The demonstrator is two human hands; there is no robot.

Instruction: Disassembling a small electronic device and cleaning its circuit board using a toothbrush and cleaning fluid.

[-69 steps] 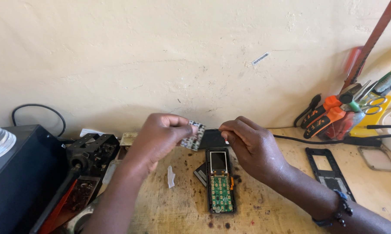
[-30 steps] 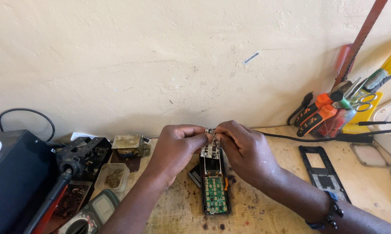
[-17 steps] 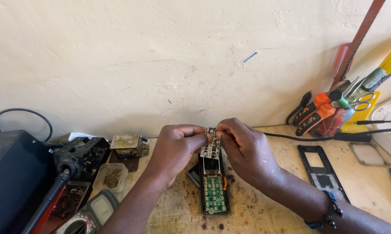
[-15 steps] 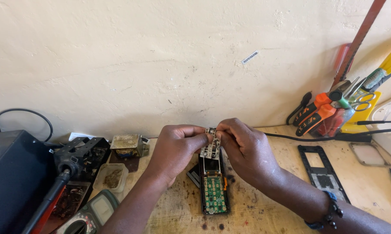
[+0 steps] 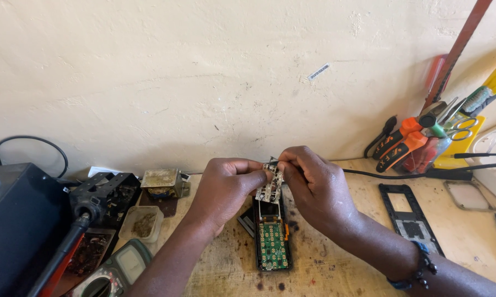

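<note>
My left hand (image 5: pixel 226 190) and my right hand (image 5: pixel 314 187) meet above the wooden bench and pinch a small silver-and-white patterned keypad sheet (image 5: pixel 270 184) between their fingertips. It is held upright, tilted a little. Directly below it lies an opened keypad phone (image 5: pixel 272 242) with its green circuit board and round gold contacts facing up. A dark loose part (image 5: pixel 247 221) sits beside the phone's upper left corner, partly hidden by my left hand.
A black phone frame (image 5: pixel 408 212) lies at right, with another frame (image 5: pixel 467 195) beyond it. Pliers, scissors and screwdrivers (image 5: pixel 424 140) lean in the right corner. At left stand a black box (image 5: pixel 14 220), a soldering iron (image 5: pixel 66 247), a multimeter (image 5: pixel 113 272) and small trays (image 5: pixel 140 223).
The keypad sheet moved from my left hand alone to being pinched by both hands over the phone. In the last half second almost nothing moved.
</note>
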